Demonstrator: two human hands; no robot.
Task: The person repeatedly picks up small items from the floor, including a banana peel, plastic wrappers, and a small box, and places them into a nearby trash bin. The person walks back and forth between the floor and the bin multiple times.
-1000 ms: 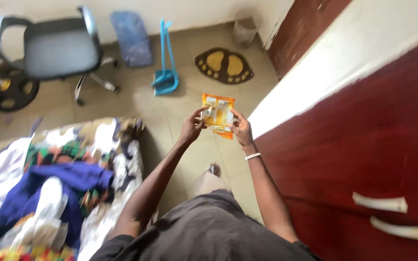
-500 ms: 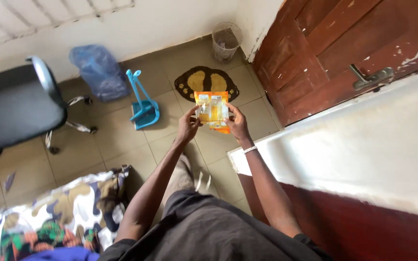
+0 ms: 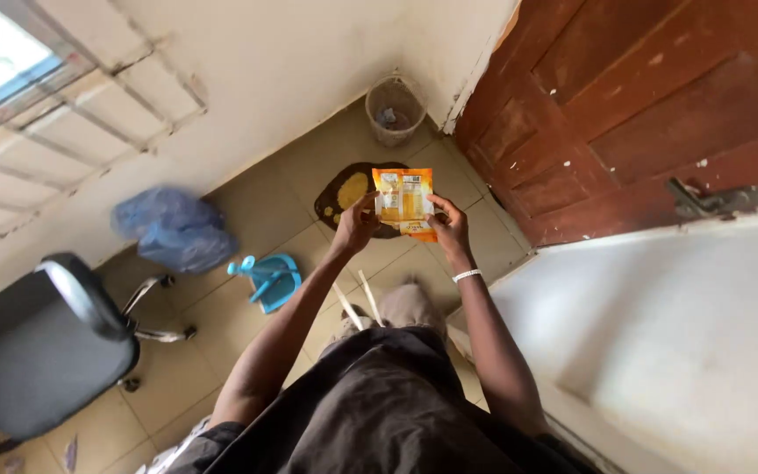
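Overhead, left hand (image 3: 354, 224) and right hand (image 3: 451, 230) pinch the orange packet (image 3: 404, 203) by its side edges — best kept taut and level, above the far doormat (image 3: 341, 195).

I see the left hand (image 3: 357, 224) and right hand (image 3: 449, 230) gripping an orange snack packet (image 3: 404, 200) by its sides, above a dark doormat (image 3: 344, 197) near a wooden door (image 3: 625, 114).

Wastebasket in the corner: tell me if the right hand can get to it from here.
Probably not. The right hand grips the orange packet with the left hand, and the wastebasket stands apart, down on the floor.
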